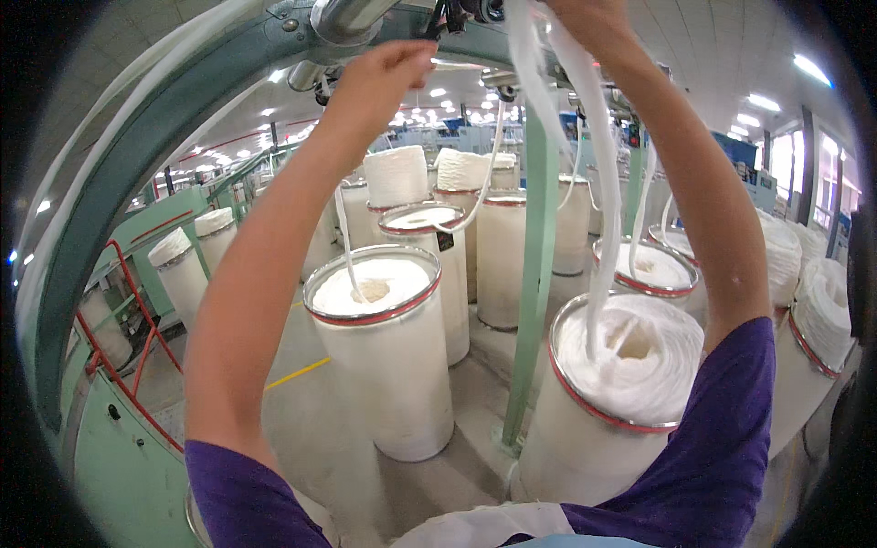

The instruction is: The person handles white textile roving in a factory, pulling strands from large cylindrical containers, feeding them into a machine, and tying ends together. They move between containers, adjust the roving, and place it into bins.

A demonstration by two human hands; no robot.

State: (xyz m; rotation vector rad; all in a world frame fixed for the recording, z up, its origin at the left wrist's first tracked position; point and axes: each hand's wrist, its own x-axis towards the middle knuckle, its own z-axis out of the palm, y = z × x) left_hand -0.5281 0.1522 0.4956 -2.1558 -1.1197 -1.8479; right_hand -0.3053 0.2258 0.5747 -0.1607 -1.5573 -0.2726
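Both my arms reach up to an overhead green machine frame (110,155). My left hand (388,78) is closed, its fingertips pinched beside a small dark fitting (446,20); what they hold is too small to make out. At the upper edge, my right hand (589,20) is closed on a thick white fibre sliver (596,173), its fingertips partly cut off by the picture edge. This sliver runs down into a tall sliver can (594,457) at the right, filled with coiled fibre (639,352). A second loose strand (530,64) hangs beside the hand.
Another full can (388,384) with a red-banded rim stands left of a green upright post (539,274). Several more cans fill the background. Polished rollers (352,18) sit overhead. A red rail (137,320) and green cabinet (128,466) are at the left.
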